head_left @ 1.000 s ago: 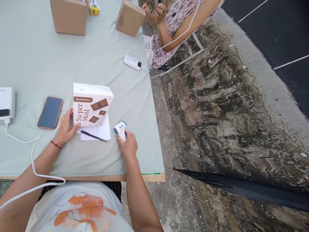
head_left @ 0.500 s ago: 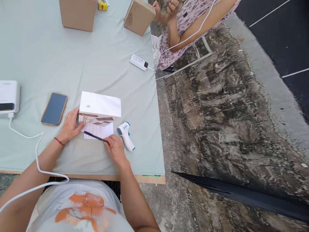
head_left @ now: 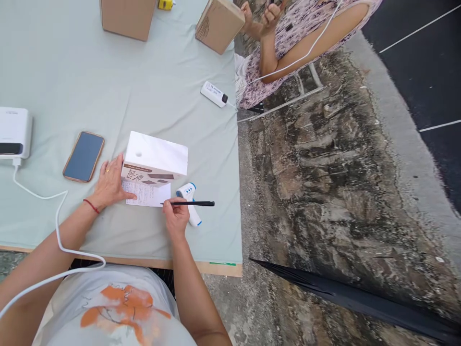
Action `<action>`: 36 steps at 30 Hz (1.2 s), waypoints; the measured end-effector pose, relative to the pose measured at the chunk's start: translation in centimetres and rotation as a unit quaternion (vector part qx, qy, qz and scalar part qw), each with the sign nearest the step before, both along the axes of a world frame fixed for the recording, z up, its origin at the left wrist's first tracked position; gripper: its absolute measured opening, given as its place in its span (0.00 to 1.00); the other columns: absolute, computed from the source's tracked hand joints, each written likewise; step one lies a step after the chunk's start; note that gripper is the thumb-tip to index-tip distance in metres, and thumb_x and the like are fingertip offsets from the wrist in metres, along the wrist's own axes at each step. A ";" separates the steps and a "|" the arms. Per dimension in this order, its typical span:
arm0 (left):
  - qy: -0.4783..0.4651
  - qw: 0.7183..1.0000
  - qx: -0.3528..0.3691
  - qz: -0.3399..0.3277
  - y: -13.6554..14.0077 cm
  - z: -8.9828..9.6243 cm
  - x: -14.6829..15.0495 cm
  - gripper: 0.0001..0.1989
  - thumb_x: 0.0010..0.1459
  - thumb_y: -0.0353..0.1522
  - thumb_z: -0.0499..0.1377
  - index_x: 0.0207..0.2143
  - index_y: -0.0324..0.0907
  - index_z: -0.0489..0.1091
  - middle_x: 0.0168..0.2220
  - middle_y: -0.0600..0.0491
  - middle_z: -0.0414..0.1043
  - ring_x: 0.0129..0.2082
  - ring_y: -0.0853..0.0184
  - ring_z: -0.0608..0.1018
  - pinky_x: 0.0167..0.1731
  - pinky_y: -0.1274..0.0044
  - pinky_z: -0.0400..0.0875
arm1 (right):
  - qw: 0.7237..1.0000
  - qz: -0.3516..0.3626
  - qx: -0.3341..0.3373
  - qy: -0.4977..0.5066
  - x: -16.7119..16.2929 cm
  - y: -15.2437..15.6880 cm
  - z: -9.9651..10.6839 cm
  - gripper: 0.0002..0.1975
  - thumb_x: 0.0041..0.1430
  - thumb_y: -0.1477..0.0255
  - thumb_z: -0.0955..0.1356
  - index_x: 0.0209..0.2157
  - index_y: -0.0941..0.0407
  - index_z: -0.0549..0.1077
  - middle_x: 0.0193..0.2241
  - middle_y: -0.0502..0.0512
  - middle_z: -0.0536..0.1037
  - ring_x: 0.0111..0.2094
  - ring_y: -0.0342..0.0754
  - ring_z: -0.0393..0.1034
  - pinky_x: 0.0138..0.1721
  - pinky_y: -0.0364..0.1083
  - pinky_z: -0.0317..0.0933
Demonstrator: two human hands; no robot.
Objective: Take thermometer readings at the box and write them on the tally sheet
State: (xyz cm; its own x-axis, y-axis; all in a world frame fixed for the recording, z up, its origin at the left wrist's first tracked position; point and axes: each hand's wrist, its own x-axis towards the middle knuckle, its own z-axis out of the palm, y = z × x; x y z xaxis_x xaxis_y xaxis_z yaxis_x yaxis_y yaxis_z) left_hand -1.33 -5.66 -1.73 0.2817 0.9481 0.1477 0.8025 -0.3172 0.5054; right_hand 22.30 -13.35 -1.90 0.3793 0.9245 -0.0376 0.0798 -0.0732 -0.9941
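My right hand (head_left: 175, 218) holds a black pen (head_left: 201, 203), its tip at the right edge of a small sheet of paper (head_left: 153, 196) covered in handwriting or print. My left hand (head_left: 110, 185) lies with fingers spread, thumb on the paper and fingertips against the left side of a white box (head_left: 158, 151) with brown lettering. The box stands just behind the paper and hides its far part. Right beside my right hand lies a white and blue infrared thermometer (head_left: 195, 216), partly covered by the hand and pen.
A smartphone (head_left: 83, 156) and a white power bank (head_left: 16, 129) with a cable lie to the left. Further back are a white device (head_left: 213, 93), two cardboard boxes (head_left: 127, 17) and a yellow tape measure (head_left: 165, 4). Another person's arm (head_left: 309, 43) is beyond the table's right edge.
The pen has swung round in my right hand, from pointing left across the paper to extending right. My left thumb has moved from the box's front onto the paper. The view has shifted slightly.
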 end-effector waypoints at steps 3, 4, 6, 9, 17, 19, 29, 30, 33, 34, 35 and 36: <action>0.012 1.000 -0.004 0.001 0.0 0.2 0.1 0.74 0.36 0.55 0.76 0.73 0.34 0.38 0.68 0.25 0.56 0.69 0.34 0.61 0.70 0.47 0.42 | 1.000 0.026 -0.008 0.003 -0.8 0.6 -1.0 0.14 0.49 0.58 0.72 0.30 0.52 0.70 0.27 0.49 0.73 0.28 0.45 0.66 0.34 0.47 0.64; 0.012 1.000 -0.003 0.000 0.0 0.2 0.1 0.75 0.36 0.55 0.76 0.73 0.34 0.38 0.68 0.25 0.57 0.69 0.34 0.61 0.70 0.46 0.42 | 0.999 0.036 -0.013 -0.002 -1.0 0.6 -1.2 0.13 0.49 0.58 0.71 0.30 0.53 0.71 0.27 0.49 0.74 0.28 0.45 0.66 0.34 0.48 0.63; 0.011 1.000 -0.002 -0.003 0.0 0.2 0.1 0.74 0.36 0.55 0.76 0.73 0.35 0.38 0.68 0.26 0.57 0.69 0.34 0.61 0.70 0.46 0.42 | 0.998 0.049 -0.021 -0.018 -1.2 0.5 -1.3 0.11 0.49 0.60 0.70 0.28 0.53 0.72 0.25 0.49 0.73 0.27 0.45 0.64 0.32 0.47 0.62; 0.002 1.000 0.000 -0.002 0.0 0.1 0.0 0.74 0.35 0.55 0.76 0.73 0.34 0.40 0.67 0.26 0.58 0.69 0.33 0.61 0.70 0.47 0.43 | 0.997 0.056 -0.022 -0.038 -1.4 0.4 -1.0 0.10 0.50 0.61 0.68 0.26 0.53 0.72 0.22 0.48 0.70 0.26 0.45 0.61 0.31 0.47 0.60; -0.005 1.000 0.010 0.000 0.0 -0.2 0.0 0.74 0.34 0.56 0.76 0.72 0.36 0.42 0.67 0.27 0.59 0.69 0.33 0.62 0.70 0.46 0.43 | 0.995 0.078 -0.034 -0.056 -1.5 0.6 -0.7 0.10 0.51 0.61 0.67 0.26 0.52 0.72 0.22 0.48 0.70 0.25 0.45 0.60 0.31 0.47 0.59; 0.000 1.000 0.006 0.002 0.0 -0.1 0.0 0.74 0.33 0.56 0.76 0.72 0.36 0.42 0.67 0.28 0.59 0.69 0.33 0.61 0.70 0.46 0.43 | 0.995 0.081 -0.035 -0.056 -1.5 0.6 -1.0 0.10 0.52 0.61 0.67 0.26 0.52 0.72 0.22 0.47 0.70 0.25 0.45 0.60 0.31 0.47 0.59; -0.009 1.000 0.010 -0.003 0.1 -0.4 -0.1 0.73 0.33 0.56 0.76 0.72 0.34 0.43 0.66 0.27 0.60 0.69 0.33 0.61 0.70 0.47 0.43 | 0.992 0.094 -0.027 -0.074 -1.4 0.6 -1.2 0.07 0.53 0.63 0.67 0.27 0.52 0.71 0.23 0.47 0.69 0.25 0.45 0.61 0.32 0.47 0.58; -0.006 1.000 0.011 -0.003 0.1 -0.4 -0.1 0.73 0.33 0.56 0.76 0.72 0.34 0.42 0.66 0.27 0.59 0.69 0.33 0.61 0.71 0.47 0.43 | 0.992 0.093 -0.030 -0.074 -1.4 0.6 -1.1 0.07 0.53 0.63 0.67 0.27 0.52 0.71 0.22 0.47 0.69 0.25 0.45 0.61 0.32 0.47 0.58; 0.000 1.000 0.013 -0.007 0.1 -0.4 -0.2 0.73 0.34 0.56 0.76 0.72 0.34 0.41 0.67 0.27 0.59 0.69 0.33 0.61 0.70 0.47 0.43 | 0.992 0.096 -0.035 -0.075 -1.4 0.6 -1.1 0.07 0.52 0.63 0.66 0.27 0.52 0.71 0.22 0.47 0.70 0.25 0.45 0.61 0.32 0.47 0.58; 0.001 1.000 0.013 -0.008 0.1 -0.3 -0.2 0.73 0.35 0.56 0.75 0.72 0.34 0.41 0.67 0.27 0.59 0.69 0.34 0.61 0.70 0.47 0.42 | 0.992 0.095 -0.034 -0.076 -1.4 0.6 -1.1 0.07 0.52 0.63 0.66 0.27 0.52 0.71 0.22 0.47 0.70 0.25 0.45 0.61 0.32 0.47 0.58; 0.001 1.000 0.014 -0.009 0.1 -0.3 -0.2 0.73 0.35 0.57 0.75 0.72 0.34 0.42 0.67 0.27 0.59 0.69 0.34 0.61 0.70 0.47 0.42 | 0.992 0.094 -0.031 -0.077 -1.4 0.6 -1.1 0.07 0.52 0.63 0.66 0.27 0.52 0.71 0.22 0.46 0.70 0.25 0.45 0.61 0.32 0.47 0.58; 0.001 1.000 0.014 -0.009 0.1 -0.3 -0.2 0.72 0.35 0.57 0.75 0.72 0.35 0.42 0.67 0.27 0.59 0.68 0.34 0.62 0.70 0.47 0.42 | 0.992 0.093 -0.028 -0.077 -1.4 0.6 -1.1 0.07 0.52 0.64 0.66 0.26 0.52 0.71 0.22 0.46 0.70 0.25 0.45 0.61 0.32 0.47 0.58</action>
